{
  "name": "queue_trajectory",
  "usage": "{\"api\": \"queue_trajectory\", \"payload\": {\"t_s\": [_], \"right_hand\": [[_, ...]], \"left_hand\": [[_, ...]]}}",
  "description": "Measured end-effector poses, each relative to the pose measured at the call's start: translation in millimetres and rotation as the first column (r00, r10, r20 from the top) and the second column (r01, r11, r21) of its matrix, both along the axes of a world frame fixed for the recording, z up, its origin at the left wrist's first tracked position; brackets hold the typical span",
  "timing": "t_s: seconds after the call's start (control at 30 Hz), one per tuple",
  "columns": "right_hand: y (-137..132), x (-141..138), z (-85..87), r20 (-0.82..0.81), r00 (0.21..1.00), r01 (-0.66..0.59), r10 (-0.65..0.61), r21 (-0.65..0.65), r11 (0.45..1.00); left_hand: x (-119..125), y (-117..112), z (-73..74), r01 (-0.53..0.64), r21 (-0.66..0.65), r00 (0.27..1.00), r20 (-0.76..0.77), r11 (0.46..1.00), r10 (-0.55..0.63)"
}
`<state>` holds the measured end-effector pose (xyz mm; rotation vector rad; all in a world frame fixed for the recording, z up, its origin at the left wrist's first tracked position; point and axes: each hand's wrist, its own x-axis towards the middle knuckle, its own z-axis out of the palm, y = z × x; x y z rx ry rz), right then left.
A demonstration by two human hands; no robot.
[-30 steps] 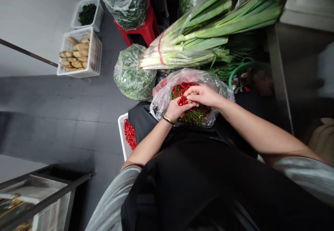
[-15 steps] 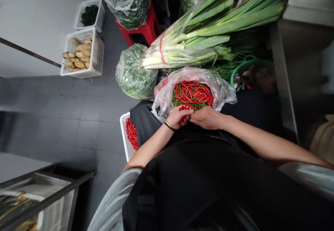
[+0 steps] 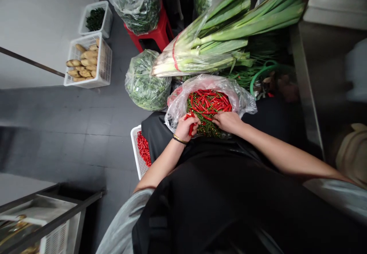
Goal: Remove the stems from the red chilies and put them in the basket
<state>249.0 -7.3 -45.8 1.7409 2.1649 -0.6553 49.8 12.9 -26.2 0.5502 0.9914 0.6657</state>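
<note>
Your left hand [image 3: 184,128] is closed around some red peppers [image 3: 191,129], at eight o'clock of the plastic bag's [image 3: 246,103] opening. Your right hand [image 3: 228,122] is at four o'clock, against the pepper pile [image 3: 209,101] inside; I cannot tell if it pinches one pepper.

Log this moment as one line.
left hand: gripping red chilies | right hand: at chili pile in plastic bag | white basket: loose chilies
</note>
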Motion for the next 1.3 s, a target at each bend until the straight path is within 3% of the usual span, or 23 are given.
{"api": "queue_trajectory", "payload": {"t_s": [0.1,0.23,0.33,0.4,0.5,0.63,0.7,0.8,0.83,0.87,0.9,1.0,1.03,1.1,1.13,1.2,1.3], "right_hand": [[-3,4,-0.7,-0.17,0.985,0.015,0.002,0.098,0.995],[-23,7,6.3,-0.487,0.869,0.012,0.087,0.196,0.981],[-34,6,11.4,-0.553,0.827,0.053,0.098,0.251,0.967],[-34,6,14.4,-0.6,0.798,0.118,0.053,0.243,0.963],[-25,7,19.6,-0.684,0.728,0.198,-0.045,0.148,0.969],[-19,2,27.8,-0.735,0.671,0.164,-0.098,0.018,0.986],[-21,0,30.8,-0.812,0.544,0.156,-0.21,-0.148,0.977],[-23,6,31.8,-0.864,0.248,0.114,-0.439,-0.424,0.899],[-22,12,31.1,-0.853,0.214,0.1,-0.475,-0.465,0.88],[-18,18,30.1,-0.841,0.25,0.094,-0.479,-0.472,0.877],[-12,25,28.9,-0.821,0.352,0.101,-0.449,-0.443,0.891],[10,38,24.4,-0.554,0.808,0.153,-0.201,-0.132,0.979],[18,36,22.4,-0.412,0.903,0.137,-0.121,0.011,0.99],[33,21,16.8,-0.199,0.98,0.047,-0.007,0.195,0.98],[39,10,13.1,-0.14,0.989,-0.011,0.042,0.214,0.977],[51,-13,4.4,-0.079,0.989,-0.114,0.128,0.168,0.979],[66,-33,-6.3,-0.05,0.981,-0.183,0.187,0.078,0.98]], "left_hand": [[6,-3,-2.1,0.071,-0.08,0.992,-0.096,0.994,-0.079],[12,-7,-3.2,0.103,-0.135,0.988,-0.103,0.985,-0.117],[9,-8,-3.8,0.186,-0.092,0.976,-0.1,0.978,-0.195],[6,-9,-5.5,0.317,-0.017,0.934,-0.169,0.948,-0.316],[4,-9,-9.4,0.478,0.127,0.845,-0.334,0.869,-0.417],[8,-9,-9.0,0.464,0.403,0.842,-0.478,0.789,-0.25],[11,-10,-2.9,0.467,0.453,0.857,-0.445,0.76,-0.261],[6,-12,15.4,0.513,0.405,0.856,-0.305,0.757,-0.417],[0,-11,23.4,0.514,0.382,0.857,-0.269,0.768,-0.44],[-10,-10,31.6,0.499,0.362,0.866,-0.253,0.788,-0.432],[-23,-9,39.5,0.46,0.349,0.885,-0.257,0.816,-0.389],[-85,1,53.0,0.222,0.377,0.927,-0.368,0.899,-0.075],[-110,4,51.8,0.127,0.404,0.9,-0.431,0.906,0.066],[-159,9,39.1,0.011,0.422,0.755,-0.598,0.906,0.269],[-181,10,28.5,-0.005,0.387,0.657,-0.694,0.922,0.295],[-219,10,2.9,-0.023,0.258,0.508,-0.829,0.966,0.234],[-252,7,-29.7,-0.004,0.053,0.369,-0.928,0.999,0.051]]}}
